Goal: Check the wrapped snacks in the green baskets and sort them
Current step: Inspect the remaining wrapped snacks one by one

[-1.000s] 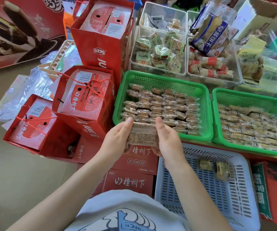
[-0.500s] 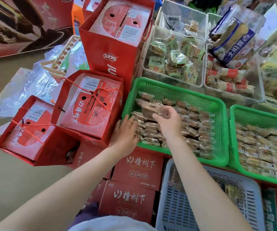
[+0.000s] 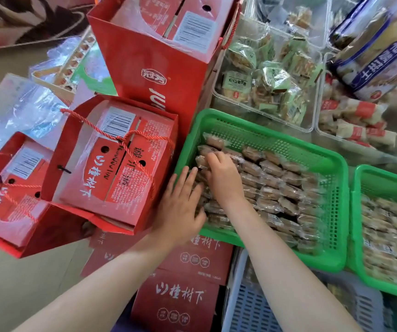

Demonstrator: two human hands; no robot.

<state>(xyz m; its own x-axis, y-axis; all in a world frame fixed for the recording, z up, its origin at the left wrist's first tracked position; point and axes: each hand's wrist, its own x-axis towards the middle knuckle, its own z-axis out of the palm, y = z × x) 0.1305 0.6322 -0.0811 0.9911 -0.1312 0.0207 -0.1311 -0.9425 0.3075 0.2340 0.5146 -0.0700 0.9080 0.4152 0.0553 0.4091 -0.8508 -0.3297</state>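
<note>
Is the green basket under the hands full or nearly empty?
Nearly full: rows of wrapped snacks cover most of the green basket, only its far strip bare.

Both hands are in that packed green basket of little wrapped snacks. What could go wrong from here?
The snacks lie in tight rows, so the right hand digging in at the far-left corner could knock neighbours out of line. The left hand rests across the green basket rim; leaning there might tip or slide it toward the red gift box. Thin clear wrappers may crumple if pressed.
</note>
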